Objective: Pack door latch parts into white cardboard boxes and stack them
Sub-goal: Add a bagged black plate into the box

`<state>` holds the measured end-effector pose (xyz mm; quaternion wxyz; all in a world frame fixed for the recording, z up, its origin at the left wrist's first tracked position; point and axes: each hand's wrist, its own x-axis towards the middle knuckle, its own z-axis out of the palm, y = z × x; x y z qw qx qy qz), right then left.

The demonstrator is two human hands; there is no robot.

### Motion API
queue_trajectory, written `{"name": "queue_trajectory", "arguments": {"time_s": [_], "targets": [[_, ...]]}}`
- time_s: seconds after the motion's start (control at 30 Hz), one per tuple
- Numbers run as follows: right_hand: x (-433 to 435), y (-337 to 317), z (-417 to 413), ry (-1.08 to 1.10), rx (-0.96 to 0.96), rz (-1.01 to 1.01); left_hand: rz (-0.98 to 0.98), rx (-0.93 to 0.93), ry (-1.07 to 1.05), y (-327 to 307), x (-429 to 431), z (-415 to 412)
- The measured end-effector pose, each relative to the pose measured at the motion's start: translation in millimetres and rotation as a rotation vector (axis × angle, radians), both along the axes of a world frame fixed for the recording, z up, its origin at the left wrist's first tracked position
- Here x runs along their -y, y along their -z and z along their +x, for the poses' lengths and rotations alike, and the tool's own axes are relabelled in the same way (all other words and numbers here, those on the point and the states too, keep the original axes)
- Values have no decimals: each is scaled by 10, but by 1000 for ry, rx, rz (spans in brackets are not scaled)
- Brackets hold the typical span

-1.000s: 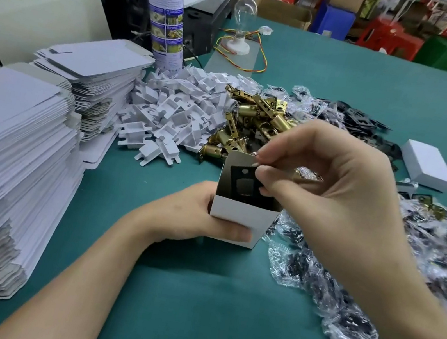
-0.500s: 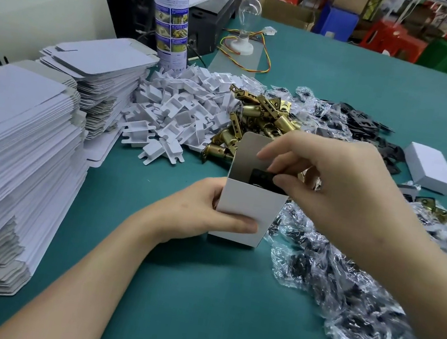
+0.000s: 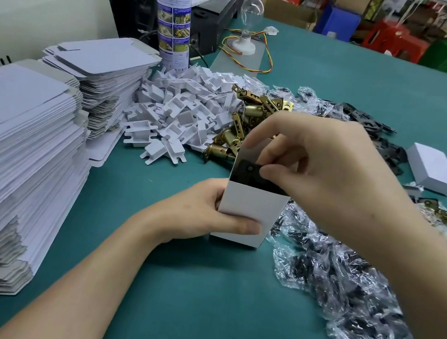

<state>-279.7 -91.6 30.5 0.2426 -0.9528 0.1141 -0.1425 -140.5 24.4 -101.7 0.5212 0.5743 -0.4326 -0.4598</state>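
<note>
A small white cardboard box point(image 3: 248, 206) stands upright on the green table point(image 3: 195, 297), its top open. My left hand point(image 3: 202, 216) grips its lower part, thumb across the front. Above the opening, my right hand point(image 3: 319, 173) pinches a black latch plate point(image 3: 248, 170) that sits partly inside the box. Behind the box lies a heap of brass latch bodies point(image 3: 242, 122). Black plates point(image 3: 371, 129) lie further back right. A closed white box point(image 3: 435, 169) rests at the right.
Two stacks of flat white box blanks point(image 3: 12, 149) fill the left side. A pile of white card inserts point(image 3: 175, 114) lies behind. Clear bags of black screws point(image 3: 356, 304) spread over the right. A spray can point(image 3: 173, 13) and a light bulb point(image 3: 249, 25) stand at the back.
The box has been raised more upright and my right hand has pushed the black plate lower into its opening. My left hand kept its grip on the box.
</note>
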Motion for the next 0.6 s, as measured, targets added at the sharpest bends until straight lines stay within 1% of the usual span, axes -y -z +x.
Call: {"name": "queue_trajectory", "arguments": {"time_s": [0.3, 0.47, 0.6], "targets": [[-115, 66, 92, 20, -56, -98, -5, 15, 0, -4, -1, 11], [-42, -24, 166, -18, -185, -190, 5, 2, -10, 6, 3, 7], [-20, -20, 216, -55, -193, -191, -4, 9, -20, -2, -1, 3]]}}
